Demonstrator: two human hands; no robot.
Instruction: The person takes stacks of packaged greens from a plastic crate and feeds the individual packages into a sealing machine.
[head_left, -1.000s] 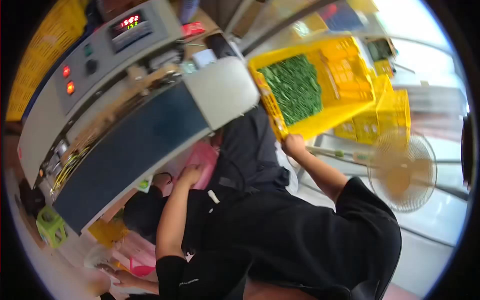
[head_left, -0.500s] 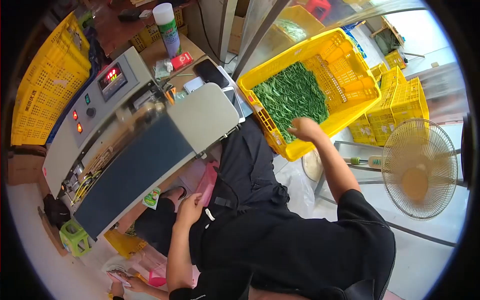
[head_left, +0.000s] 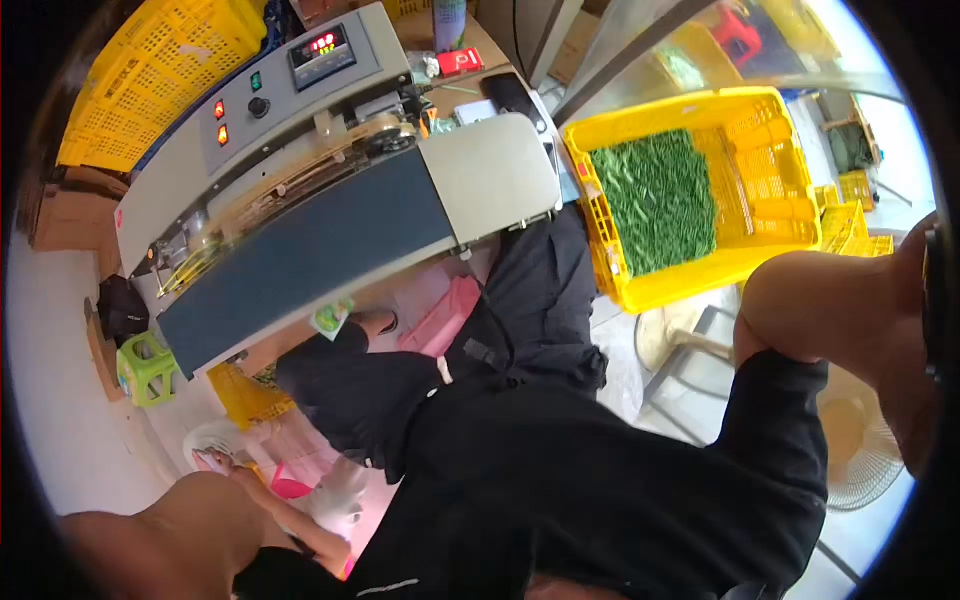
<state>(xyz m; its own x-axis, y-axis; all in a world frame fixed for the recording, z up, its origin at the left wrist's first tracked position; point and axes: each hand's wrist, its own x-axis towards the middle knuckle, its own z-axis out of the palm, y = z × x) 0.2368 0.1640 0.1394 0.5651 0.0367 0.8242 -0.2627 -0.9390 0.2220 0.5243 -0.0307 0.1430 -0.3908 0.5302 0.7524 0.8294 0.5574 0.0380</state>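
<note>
Both of my arms are bent up close to the camera, the left forearm at the lower left and the right one at the right edge. Neither my left hand nor my right hand shows. A yellow crate (head_left: 770, 240) with a layer of thin green vegetables (head_left: 655, 200) stands right of the machine. The grey machine (head_left: 490, 180) has a dark belt (head_left: 310, 250) and a lit display (head_left: 323, 45). A pink bag (head_left: 440, 318) lies by my legs, with no hand on it.
Another person's hand (head_left: 215, 462) is at the lower left. A fan (head_left: 860, 440) stands right, partly behind my arm. Yellow crates (head_left: 160, 80) are at the upper left, a green stool (head_left: 147, 370) at the left. A phone (head_left: 513, 98) lies beyond the machine.
My right hand has left the green vegetables and my left hand has let go of the pink bag. Both arms have come up toward the camera, and the view has shifted.
</note>
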